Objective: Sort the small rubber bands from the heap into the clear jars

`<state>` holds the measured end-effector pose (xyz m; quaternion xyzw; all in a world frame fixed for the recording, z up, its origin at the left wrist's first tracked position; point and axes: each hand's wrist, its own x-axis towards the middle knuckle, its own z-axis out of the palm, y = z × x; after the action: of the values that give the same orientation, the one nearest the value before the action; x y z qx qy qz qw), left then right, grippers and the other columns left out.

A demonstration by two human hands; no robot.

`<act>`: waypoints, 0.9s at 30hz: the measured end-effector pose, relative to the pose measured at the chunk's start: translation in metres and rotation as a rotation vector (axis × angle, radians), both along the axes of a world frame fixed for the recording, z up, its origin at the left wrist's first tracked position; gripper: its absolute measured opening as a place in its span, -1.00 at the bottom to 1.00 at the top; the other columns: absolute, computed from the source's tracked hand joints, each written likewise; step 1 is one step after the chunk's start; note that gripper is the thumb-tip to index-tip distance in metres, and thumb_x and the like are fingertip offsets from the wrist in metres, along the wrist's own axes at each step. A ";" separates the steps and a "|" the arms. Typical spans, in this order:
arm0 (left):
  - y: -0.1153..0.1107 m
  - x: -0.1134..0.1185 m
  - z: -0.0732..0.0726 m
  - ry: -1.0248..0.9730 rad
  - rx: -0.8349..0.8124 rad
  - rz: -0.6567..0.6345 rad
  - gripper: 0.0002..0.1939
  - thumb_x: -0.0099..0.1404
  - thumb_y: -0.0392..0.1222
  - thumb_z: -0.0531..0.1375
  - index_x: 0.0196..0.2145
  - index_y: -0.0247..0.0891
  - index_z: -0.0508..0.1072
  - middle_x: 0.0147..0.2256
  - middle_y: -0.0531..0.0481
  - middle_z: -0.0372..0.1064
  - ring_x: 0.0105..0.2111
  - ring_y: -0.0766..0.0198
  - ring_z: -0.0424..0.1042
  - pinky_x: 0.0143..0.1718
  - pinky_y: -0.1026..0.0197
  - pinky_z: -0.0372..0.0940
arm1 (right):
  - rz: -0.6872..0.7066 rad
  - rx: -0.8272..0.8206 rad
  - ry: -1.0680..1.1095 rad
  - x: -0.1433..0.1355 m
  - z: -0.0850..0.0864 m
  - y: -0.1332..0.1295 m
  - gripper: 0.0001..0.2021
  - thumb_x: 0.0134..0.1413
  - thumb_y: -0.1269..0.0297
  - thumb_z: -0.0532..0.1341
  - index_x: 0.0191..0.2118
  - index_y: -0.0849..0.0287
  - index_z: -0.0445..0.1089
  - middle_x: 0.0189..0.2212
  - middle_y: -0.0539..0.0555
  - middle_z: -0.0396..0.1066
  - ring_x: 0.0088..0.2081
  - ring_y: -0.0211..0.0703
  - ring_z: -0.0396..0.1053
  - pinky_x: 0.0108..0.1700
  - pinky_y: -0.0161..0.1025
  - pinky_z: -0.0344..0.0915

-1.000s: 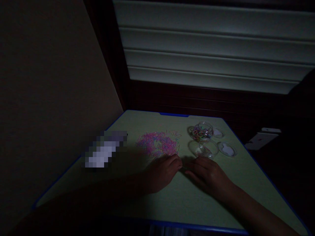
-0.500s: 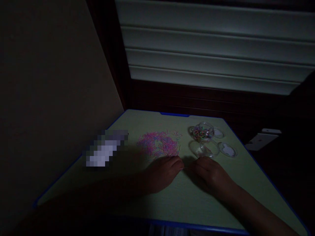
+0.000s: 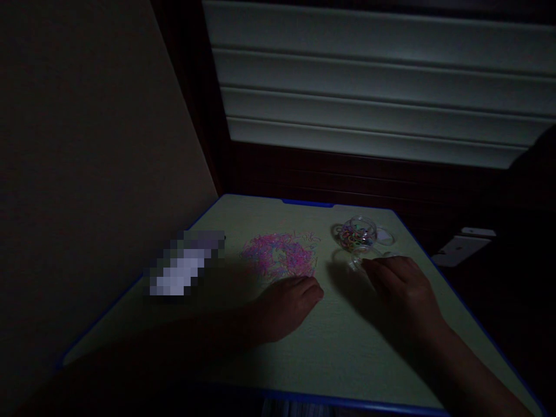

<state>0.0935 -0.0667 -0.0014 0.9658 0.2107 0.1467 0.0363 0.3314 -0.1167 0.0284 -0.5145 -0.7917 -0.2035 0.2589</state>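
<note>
My left hand (image 3: 291, 304) rests on the table with its fingers closed, just in front of a loose pile of thin pink, purple and blue bands (image 3: 299, 258). Whatever its fingertips hold, if anything, is too small to make out. Over the near clear jar (image 3: 357, 260) is my right hand (image 3: 402, 286), fingers pinched together at the rim; anything between them cannot be made out. Behind that, a second clear jar (image 3: 358, 234) holds many coloured bands.
A clear round lid (image 3: 386, 236) lies right of the filled jar. A blurred-out object (image 3: 186, 263) sits at the table's left. The pale green table (image 3: 321, 347) has a blue edge. White devices (image 3: 464, 249) are beyond its right side.
My right hand has moved right and away from me, from beside my left hand to over the near jar, now covering the nearer lid. The thin strand between the hands no longer shows.
</note>
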 end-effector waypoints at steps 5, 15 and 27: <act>0.001 -0.001 0.001 0.001 0.004 -0.016 -0.84 0.29 -0.35 -0.10 -0.31 -0.29 0.26 -0.31 -0.02 0.23 -0.29 0.30 0.23 -0.25 0.21 0.20 | -0.158 0.003 -0.042 0.010 0.003 0.007 -0.82 0.07 0.34 0.07 -0.27 0.22 0.40 -0.38 0.13 0.40 -0.34 -0.12 0.28 -0.25 -0.19 0.12; 0.001 -0.001 0.002 0.011 0.014 -0.015 -0.83 0.29 -0.35 -0.10 -0.32 -0.29 0.26 -0.33 -0.02 0.24 -0.31 0.29 0.24 -0.26 0.21 0.21 | -0.204 -0.067 -0.085 0.010 0.001 0.009 -0.79 0.06 0.37 0.04 -0.26 0.23 0.40 -0.40 0.15 0.41 -0.33 -0.11 0.31 -0.26 -0.19 0.13; 0.000 0.000 0.004 0.053 0.011 -0.009 -0.85 0.28 -0.37 -0.09 -0.33 -0.29 0.24 -0.32 -0.02 0.23 -0.30 0.28 0.23 -0.24 0.21 0.19 | -0.196 -0.077 -0.048 0.009 0.000 0.007 -0.78 0.06 0.37 0.07 -0.18 0.23 0.38 -0.32 0.14 0.41 -0.32 -0.11 0.29 -0.25 -0.18 0.15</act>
<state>0.0932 -0.0663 0.0031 0.9704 0.2067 0.1219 0.0262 0.3405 -0.1093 0.0283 -0.5940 -0.7509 -0.2095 0.1984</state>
